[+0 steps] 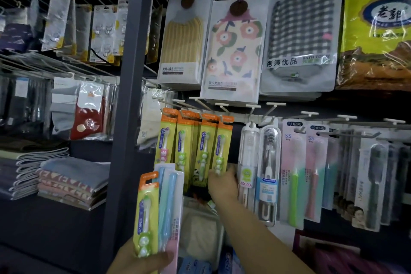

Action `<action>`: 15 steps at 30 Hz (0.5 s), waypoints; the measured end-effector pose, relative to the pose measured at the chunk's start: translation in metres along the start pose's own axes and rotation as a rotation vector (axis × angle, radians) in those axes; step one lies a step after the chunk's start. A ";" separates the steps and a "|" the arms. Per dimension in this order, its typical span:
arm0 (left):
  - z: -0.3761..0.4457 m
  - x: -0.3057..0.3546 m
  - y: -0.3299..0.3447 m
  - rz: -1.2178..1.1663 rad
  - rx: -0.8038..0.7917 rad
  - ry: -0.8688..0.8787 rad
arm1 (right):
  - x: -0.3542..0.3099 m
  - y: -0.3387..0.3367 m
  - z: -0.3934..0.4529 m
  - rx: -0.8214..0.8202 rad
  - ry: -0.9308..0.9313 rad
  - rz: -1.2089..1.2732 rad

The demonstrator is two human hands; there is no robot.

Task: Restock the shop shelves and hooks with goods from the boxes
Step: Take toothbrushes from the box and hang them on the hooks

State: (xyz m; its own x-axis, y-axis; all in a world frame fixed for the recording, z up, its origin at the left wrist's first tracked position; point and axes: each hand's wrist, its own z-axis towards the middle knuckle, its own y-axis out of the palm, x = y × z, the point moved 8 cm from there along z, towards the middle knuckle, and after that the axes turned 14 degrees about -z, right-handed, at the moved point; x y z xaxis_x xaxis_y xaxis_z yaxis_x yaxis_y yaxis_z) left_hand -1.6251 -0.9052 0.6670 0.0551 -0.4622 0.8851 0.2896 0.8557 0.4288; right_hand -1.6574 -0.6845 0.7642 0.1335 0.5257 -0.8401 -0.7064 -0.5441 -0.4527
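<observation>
While the left hand (142,260) grips a bundle of toothbrush packs (159,209), the right hand (222,184) reaches to the hanging toothbrushes (220,147). Its fingers pinch the rightmost pack's lower edge.

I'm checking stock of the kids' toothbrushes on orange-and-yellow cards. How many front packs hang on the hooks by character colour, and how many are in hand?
Pink character, hanging: 1
Green character, hanging: 3
Green character, held in left hand: 1
Total: 5

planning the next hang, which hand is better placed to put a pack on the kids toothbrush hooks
Right hand: it already grips the hanging yellow-and-orange kids toothbrush packs under their hooks. Left hand sits low, its grip full of spare packs.
</observation>
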 end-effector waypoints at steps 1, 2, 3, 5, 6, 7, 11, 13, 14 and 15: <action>-0.010 0.005 0.021 -0.065 -0.114 -0.071 | 0.005 0.002 -0.006 -0.005 0.008 0.023; -0.004 0.007 0.010 0.003 -0.220 -0.090 | 0.010 0.006 -0.013 -0.021 0.014 0.040; -0.004 0.009 0.005 0.044 -0.213 -0.104 | 0.016 0.010 -0.027 -0.043 -0.004 0.032; -0.005 0.000 0.004 -0.002 -0.174 -0.101 | 0.024 0.017 -0.059 -0.086 -0.082 -0.062; -0.006 0.000 0.002 0.002 -0.165 -0.080 | 0.023 0.018 -0.075 -0.094 -0.148 -0.104; -0.007 -0.001 0.000 0.019 -0.164 -0.065 | 0.016 0.018 -0.089 -0.090 -0.240 -0.112; -0.011 -0.002 0.003 0.071 -0.133 0.027 | -0.018 0.009 -0.137 -0.054 -0.494 -0.111; -0.012 0.002 0.003 0.086 -0.107 0.066 | -0.028 0.012 -0.146 -0.096 -0.507 -0.170; -0.013 0.005 0.004 0.108 -0.097 0.093 | -0.029 0.015 -0.149 -0.137 -0.492 -0.213; -0.015 0.009 0.008 0.130 -0.097 0.125 | -0.029 0.019 -0.151 -0.172 -0.466 -0.253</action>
State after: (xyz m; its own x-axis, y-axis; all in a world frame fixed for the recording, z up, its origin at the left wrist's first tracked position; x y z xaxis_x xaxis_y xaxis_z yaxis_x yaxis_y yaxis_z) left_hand -1.6076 -0.9064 0.6755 0.2146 -0.3796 0.8999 0.3622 0.8866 0.2876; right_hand -1.5696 -0.8089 0.7346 -0.0649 0.8661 -0.4956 -0.5633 -0.4417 -0.6983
